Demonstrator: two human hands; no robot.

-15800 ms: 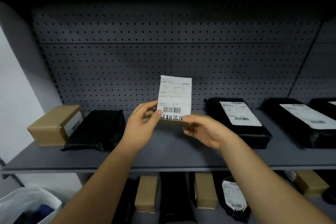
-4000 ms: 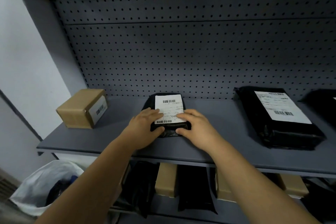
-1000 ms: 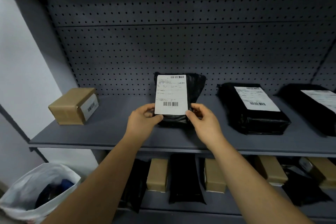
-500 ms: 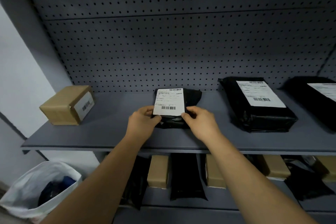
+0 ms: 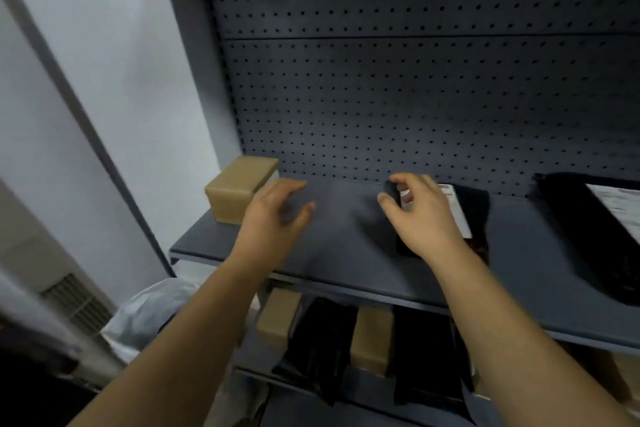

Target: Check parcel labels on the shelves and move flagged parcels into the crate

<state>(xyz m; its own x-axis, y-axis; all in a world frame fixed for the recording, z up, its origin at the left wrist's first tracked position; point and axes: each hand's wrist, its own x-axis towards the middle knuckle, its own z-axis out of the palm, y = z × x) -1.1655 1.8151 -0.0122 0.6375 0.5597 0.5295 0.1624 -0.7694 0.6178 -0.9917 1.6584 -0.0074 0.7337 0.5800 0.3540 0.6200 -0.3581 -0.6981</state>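
Head view: grey shelf (image 5: 346,236), pegboard (image 5: 415,97) behind, pale wall (image 5: 104,80) to its left. Above the shelf the left hand (image 5: 273,215) hovers, grip open. Over the black parcel (image 5: 474,211) lying on the shelf the right hand (image 5: 422,215) curls; whether that grip holds it, the blur hides.

Left hand (image 5: 273,215) open and spread, right hand (image 5: 420,218) loosely curled, grip unclear

Parcel storeroom: pegboard shelves (image 5: 346,255), labelled parcels (image 5: 568,218).
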